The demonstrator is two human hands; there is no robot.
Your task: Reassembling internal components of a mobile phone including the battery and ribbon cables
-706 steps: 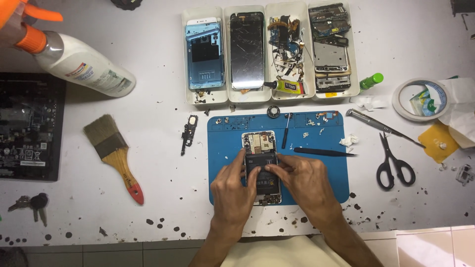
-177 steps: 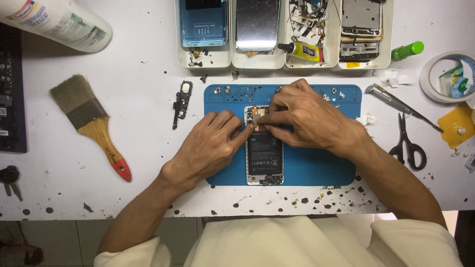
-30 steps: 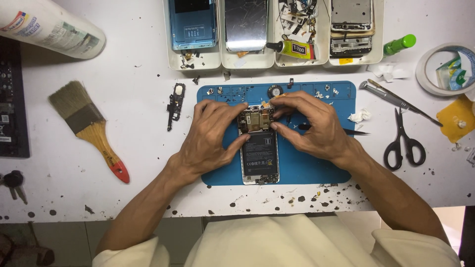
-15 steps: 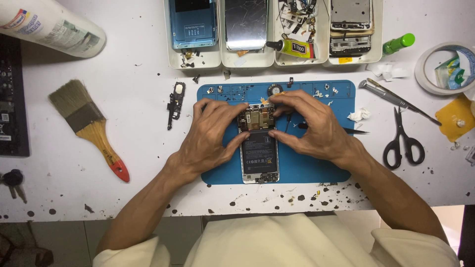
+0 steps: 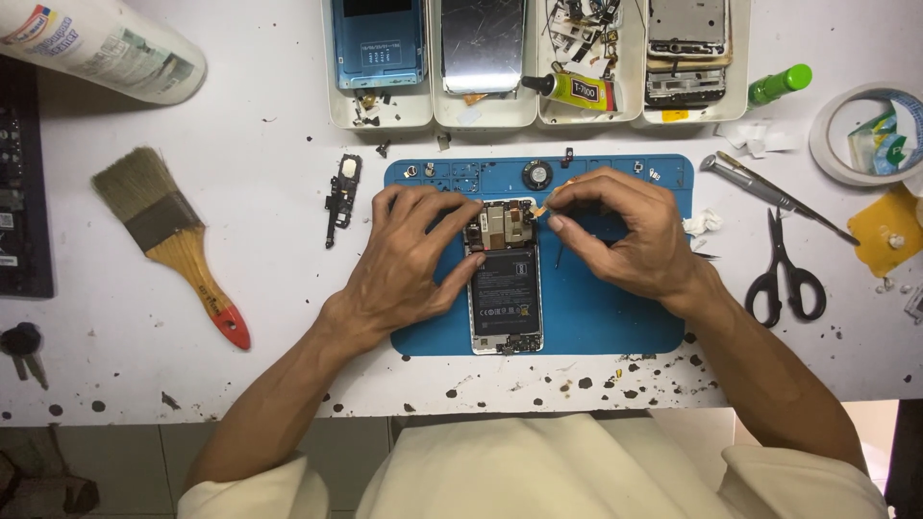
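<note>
Right hand (image 5: 630,235) pinched on thin tan tool (image 5: 544,206) at opened phone (image 5: 505,277), left hand (image 5: 409,259) spread flat, fingers bracing phone's upper edge, thumb along its side, glossy black battery exposed, phone flat on blue rubbery mat (image 5: 615,312), speckled white counter (image 5: 288,317), bristle brush (image 5: 168,235) well left.

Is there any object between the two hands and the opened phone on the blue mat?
Nothing visible. The left hand rests directly on the opened phone at its left edge, and the right hand has its fingertips at the phone's top right corner, on the blue mat.
</note>
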